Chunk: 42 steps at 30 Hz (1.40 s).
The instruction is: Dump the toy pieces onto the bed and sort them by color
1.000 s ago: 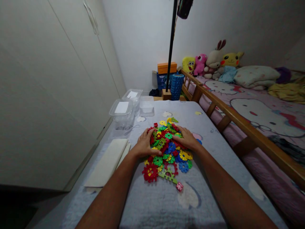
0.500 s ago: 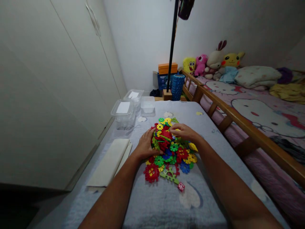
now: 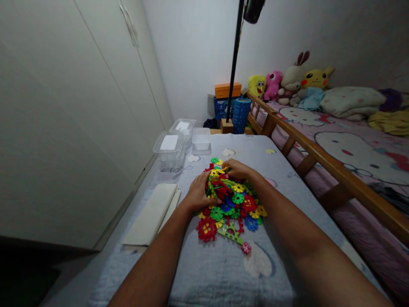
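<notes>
A heap of colourful plastic interlocking pieces point(image 3: 238, 198), many of them notched discs in red, yellow, green and blue, lies on the cloth-covered table. My left hand point(image 3: 202, 192) cups its left side, thumb stretched apart from the fingers and touching pieces. Around the far right side curves my right hand point(image 3: 239, 169), its fingers bent over pieces and partly hidden. Neither hand visibly lifts a piece. At the near edge of the heap lie a red square piece point(image 3: 207, 229), a light green piece point(image 3: 230, 232) and a small pink block point(image 3: 246, 248).
Clear plastic boxes, one with a lidded top point(image 3: 168, 143) and an open one point(image 3: 201, 141), stand at the far left. A folded cream cloth point(image 3: 150, 215) lies left of my arm. A wooden bed rail point(image 3: 306, 160) runs along the right side.
My right hand has moved onto the far edge of the heap, and pieces there are drawn closer together. My left hand stays at the left side. The view has shifted slightly.
</notes>
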Available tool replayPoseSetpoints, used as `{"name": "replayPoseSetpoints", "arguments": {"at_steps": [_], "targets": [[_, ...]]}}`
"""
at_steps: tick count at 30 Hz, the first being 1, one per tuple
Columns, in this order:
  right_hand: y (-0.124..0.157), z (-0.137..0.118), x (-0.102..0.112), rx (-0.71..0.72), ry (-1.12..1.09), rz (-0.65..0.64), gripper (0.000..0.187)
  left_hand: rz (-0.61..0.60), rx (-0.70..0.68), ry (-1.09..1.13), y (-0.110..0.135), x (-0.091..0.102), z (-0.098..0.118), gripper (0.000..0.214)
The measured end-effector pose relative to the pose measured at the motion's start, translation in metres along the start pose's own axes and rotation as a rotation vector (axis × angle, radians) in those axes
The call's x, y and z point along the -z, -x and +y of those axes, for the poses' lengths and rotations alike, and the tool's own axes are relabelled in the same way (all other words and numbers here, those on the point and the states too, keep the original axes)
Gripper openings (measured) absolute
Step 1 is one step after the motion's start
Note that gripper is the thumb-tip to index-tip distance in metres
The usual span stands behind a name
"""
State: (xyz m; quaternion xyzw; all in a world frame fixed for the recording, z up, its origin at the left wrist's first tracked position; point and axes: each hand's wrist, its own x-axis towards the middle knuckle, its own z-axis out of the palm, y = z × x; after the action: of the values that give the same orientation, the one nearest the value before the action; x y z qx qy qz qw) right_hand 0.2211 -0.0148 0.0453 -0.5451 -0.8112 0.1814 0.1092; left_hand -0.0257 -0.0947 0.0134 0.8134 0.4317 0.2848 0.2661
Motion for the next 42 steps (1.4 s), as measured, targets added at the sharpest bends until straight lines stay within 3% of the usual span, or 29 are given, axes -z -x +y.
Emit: {"name": "replayPoseSetpoints", "arguments": {"at_steps": [8, 13, 17, 22, 26, 28, 31, 35, 37, 42], "targets": [[0.061, -0.013, 0.014, 0.101, -0.455, 0.081, 0.024, 0.050, 0.031, -0.036, -0.002, -0.005, 0.000, 0.114], [0.096, -0.019, 0.020, 0.015, -0.484, 0.104, 0.028, 0.111, 0.087, -0.059, -0.005, -0.006, 0.005, 0.105], [0.117, -0.005, 0.018, -0.046, -0.430, 0.222, 0.040, 0.132, 0.121, -0.079, -0.012, -0.008, 0.006, 0.096], [0.127, 0.003, 0.005, -0.047, -0.420, 0.347, 0.045, 0.173, 0.199, -0.090, -0.029, -0.013, 0.010, 0.089], [0.128, -0.006, -0.005, 0.077, -0.427, 0.370, 0.032, 0.227, 0.254, 0.007, -0.049, -0.020, 0.020, 0.091], [0.128, -0.008, -0.007, 0.096, -0.439, 0.389, 0.032, 0.220, 0.216, 0.103, -0.058, -0.023, 0.027, 0.093], [0.129, 0.001, -0.011, 0.004, -0.402, 0.487, 0.033, 0.148, 0.111, 0.219, -0.063, -0.023, 0.038, 0.094], [0.131, 0.025, -0.020, -0.270, -0.176, 0.620, 0.043, -0.006, 0.063, 0.385, -0.051, -0.009, 0.046, 0.096], [0.131, 0.033, -0.025, -0.404, -0.094, 0.625, 0.052, -0.033, 0.044, 0.381, -0.037, 0.003, 0.044, 0.097], [0.131, 0.032, -0.034, -0.502, -0.024, 0.464, 0.062, -0.100, 0.093, 0.020, 0.018, 0.024, 0.027, 0.123]]}}
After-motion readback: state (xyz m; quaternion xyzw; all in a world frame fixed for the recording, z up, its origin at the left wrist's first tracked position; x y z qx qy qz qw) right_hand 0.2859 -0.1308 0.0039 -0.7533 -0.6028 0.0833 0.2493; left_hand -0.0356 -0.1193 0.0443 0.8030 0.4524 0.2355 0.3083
